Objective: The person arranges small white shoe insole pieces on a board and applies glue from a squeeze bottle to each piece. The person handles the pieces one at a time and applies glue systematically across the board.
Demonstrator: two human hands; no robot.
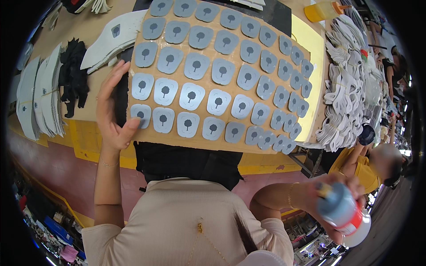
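A brown cardboard sheet (173,136) lies tilted before me, covered with rows of silver-grey rounded patches (192,96), each bearing a dark tree shape. My left hand (114,111) grips the sheet's left edge. Its thumb rests over the lower left corner patch, and its fingers run along the side. Off to the right, away from the sheet, my right hand (310,196) is wrapped round a squeeze bottle (339,209). The bottle is blue-grey with a red and white label and a yellowish nozzle, held tilted and smeared by motion.
Stacks of white fabric pieces (41,95) and black fabric (74,75) lie left of the sheet. Bundled white pieces (339,88) line the right side. A bottle of yellow liquid (321,12) stands at the far right. Another person in a yellow top (366,173) is at the right.
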